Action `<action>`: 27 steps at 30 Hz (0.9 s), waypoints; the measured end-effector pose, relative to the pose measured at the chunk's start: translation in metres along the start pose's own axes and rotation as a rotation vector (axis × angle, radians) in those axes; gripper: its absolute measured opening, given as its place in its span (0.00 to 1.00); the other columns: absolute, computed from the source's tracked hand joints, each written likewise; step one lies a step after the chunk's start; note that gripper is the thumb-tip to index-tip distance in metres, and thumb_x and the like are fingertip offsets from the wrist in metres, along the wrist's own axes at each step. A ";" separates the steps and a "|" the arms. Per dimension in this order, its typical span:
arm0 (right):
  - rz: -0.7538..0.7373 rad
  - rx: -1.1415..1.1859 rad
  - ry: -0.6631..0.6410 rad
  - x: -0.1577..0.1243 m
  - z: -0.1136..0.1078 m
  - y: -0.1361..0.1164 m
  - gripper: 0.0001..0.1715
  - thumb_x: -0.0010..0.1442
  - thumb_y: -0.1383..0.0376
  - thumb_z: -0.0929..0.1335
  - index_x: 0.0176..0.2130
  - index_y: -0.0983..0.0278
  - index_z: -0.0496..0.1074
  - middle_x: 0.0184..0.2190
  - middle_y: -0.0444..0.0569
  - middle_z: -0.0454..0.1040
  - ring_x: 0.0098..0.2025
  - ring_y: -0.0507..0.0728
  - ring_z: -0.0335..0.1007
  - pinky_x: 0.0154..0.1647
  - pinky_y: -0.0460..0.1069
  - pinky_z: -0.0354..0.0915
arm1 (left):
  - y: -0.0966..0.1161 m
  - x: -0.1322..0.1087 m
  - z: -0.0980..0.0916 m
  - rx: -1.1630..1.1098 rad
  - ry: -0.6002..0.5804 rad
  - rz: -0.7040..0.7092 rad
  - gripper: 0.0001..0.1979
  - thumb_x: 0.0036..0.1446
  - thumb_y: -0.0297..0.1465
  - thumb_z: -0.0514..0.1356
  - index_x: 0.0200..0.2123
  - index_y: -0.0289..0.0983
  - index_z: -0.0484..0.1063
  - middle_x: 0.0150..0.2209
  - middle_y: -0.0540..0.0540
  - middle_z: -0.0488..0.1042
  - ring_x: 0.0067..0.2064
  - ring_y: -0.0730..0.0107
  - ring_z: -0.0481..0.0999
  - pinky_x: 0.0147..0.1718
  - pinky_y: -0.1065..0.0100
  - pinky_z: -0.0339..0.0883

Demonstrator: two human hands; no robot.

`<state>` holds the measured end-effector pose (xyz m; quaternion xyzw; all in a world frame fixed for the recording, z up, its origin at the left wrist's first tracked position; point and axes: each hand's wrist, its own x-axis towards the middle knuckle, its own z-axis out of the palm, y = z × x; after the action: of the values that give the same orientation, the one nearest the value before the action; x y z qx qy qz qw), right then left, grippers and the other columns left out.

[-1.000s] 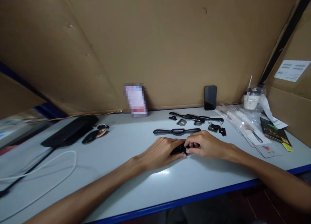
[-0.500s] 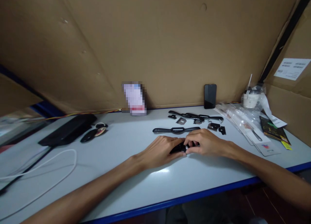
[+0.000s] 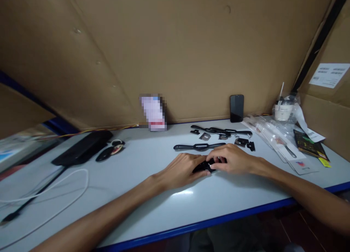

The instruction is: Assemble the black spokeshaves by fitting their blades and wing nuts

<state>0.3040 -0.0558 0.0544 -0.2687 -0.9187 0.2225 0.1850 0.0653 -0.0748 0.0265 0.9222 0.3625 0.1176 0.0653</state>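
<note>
My left hand [image 3: 183, 172] is closed round one side of a black spokeshave [image 3: 203, 166] low over the table, its fingers hiding much of the tool. At the tool's middle, the bent fingers of my right hand [image 3: 229, 160] pinch round a small shiny metal piece [image 3: 210, 166], perhaps a screw. Just beyond my hands lies another black spokeshave body [image 3: 201, 146]. Farther back are more spokeshave bodies [image 3: 218, 130], a flat steel blade [image 3: 204, 136], small black plates [image 3: 250, 146] and small silver screws [image 3: 249, 136].
Clear plastic packages [image 3: 284, 150] and a bagged cup [image 3: 283, 111] are at the right. Two phones lean on the cardboard wall, one dark [image 3: 236, 108], one lit [image 3: 154, 113]. Keys [image 3: 111, 150], a black case [image 3: 82, 148] and a white cable [image 3: 86, 182] lie left.
The view has shifted slightly. The fingers of my right hand have changed position a little at the spokeshave's middle; my left hand keeps its hold.
</note>
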 end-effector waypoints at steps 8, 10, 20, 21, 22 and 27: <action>-0.069 -0.021 -0.030 -0.002 0.002 -0.001 0.10 0.66 0.67 0.71 0.47 0.62 0.81 0.37 0.47 0.79 0.35 0.54 0.70 0.37 0.49 0.61 | -0.002 0.001 0.002 -0.019 0.028 0.015 0.21 0.73 0.47 0.55 0.40 0.36 0.75 0.31 0.45 0.79 0.28 0.63 0.76 0.27 0.64 0.58; -0.062 0.046 -0.019 -0.002 0.004 -0.002 0.12 0.65 0.67 0.72 0.49 0.62 0.81 0.37 0.47 0.80 0.34 0.54 0.70 0.37 0.49 0.62 | -0.002 0.001 0.002 -0.029 0.022 0.010 0.20 0.73 0.47 0.55 0.42 0.36 0.75 0.32 0.45 0.80 0.29 0.63 0.77 0.27 0.65 0.59; 0.161 0.090 0.119 0.006 0.017 0.001 0.10 0.54 0.76 0.69 0.30 0.65 0.78 0.22 0.42 0.74 0.26 0.51 0.64 0.31 0.47 0.57 | 0.001 0.001 0.000 0.028 -0.004 0.006 0.22 0.73 0.48 0.54 0.48 0.35 0.76 0.30 0.45 0.79 0.28 0.61 0.77 0.26 0.64 0.58; 0.143 0.051 0.116 0.005 0.015 0.001 0.08 0.54 0.75 0.69 0.29 0.64 0.78 0.22 0.43 0.74 0.26 0.51 0.63 0.30 0.48 0.56 | 0.001 0.001 0.000 0.025 -0.001 0.011 0.22 0.73 0.48 0.54 0.49 0.35 0.76 0.30 0.45 0.79 0.29 0.61 0.77 0.26 0.65 0.58; 0.121 0.019 0.105 0.003 0.013 0.001 0.08 0.56 0.73 0.69 0.28 0.64 0.78 0.22 0.43 0.74 0.25 0.51 0.62 0.30 0.48 0.54 | 0.002 0.002 -0.001 0.016 0.005 0.016 0.23 0.73 0.48 0.54 0.50 0.35 0.76 0.30 0.45 0.79 0.29 0.61 0.77 0.27 0.65 0.59; 0.041 0.048 0.021 -0.002 0.011 -0.007 0.13 0.62 0.68 0.69 0.28 0.63 0.80 0.22 0.43 0.75 0.25 0.50 0.59 0.30 0.49 0.53 | 0.003 0.002 -0.003 -0.074 0.030 0.043 0.20 0.74 0.46 0.54 0.52 0.36 0.75 0.35 0.44 0.81 0.32 0.61 0.79 0.29 0.65 0.63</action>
<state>0.2977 -0.0655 0.0489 -0.2851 -0.9054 0.2454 0.1967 0.0679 -0.0750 0.0300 0.9249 0.3389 0.1462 0.0913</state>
